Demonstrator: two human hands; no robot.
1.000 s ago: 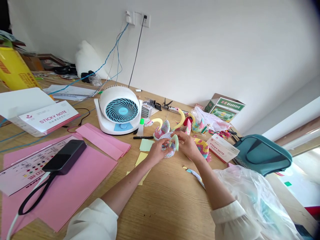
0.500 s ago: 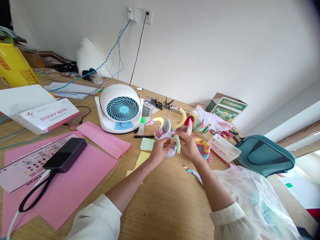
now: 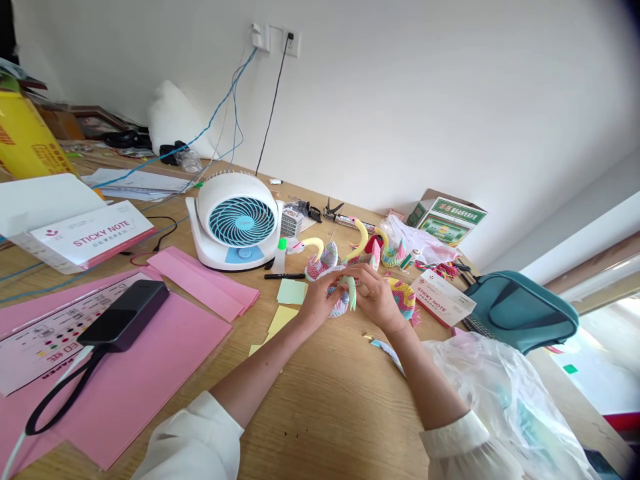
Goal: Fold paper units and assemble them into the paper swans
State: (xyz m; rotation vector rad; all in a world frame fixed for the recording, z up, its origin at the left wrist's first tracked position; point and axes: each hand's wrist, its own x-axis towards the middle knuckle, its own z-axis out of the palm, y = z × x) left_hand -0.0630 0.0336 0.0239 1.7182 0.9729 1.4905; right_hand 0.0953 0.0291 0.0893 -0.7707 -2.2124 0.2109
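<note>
A curved pale green paper piece [image 3: 351, 292] is pinched between my two hands above the wooden table [image 3: 320, 407]. My left hand [image 3: 321, 297] grips it from the left, and the fingers of my right hand [image 3: 371, 292] close on it from the right and top. Just behind and below my hands is a bluish-white folded-paper body [image 3: 340, 305], partly hidden by them. Paper swans with yellow necks [image 3: 359, 241] stand beyond. A yellow and pink paper piece [image 3: 403, 297] lies right of my right hand. Pale green notes [image 3: 292, 291] and yellow notes [image 3: 281, 321] lie to the left.
A white fan [image 3: 237, 221], a glue bottle [image 3: 280, 255] and a black pen [image 3: 284, 276] are at the back left. Pink sheets [image 3: 165, 373] carry a black device [image 3: 125, 313]. Rightward are a sticky note box [image 3: 444, 297], a teal bag [image 3: 525, 310] and a plastic bag [image 3: 500, 393].
The green piece has turned and sits lower between my fingers, with less of it showing. My right hand has moved slightly left, closer to my left hand. The view has shifted slightly.
</note>
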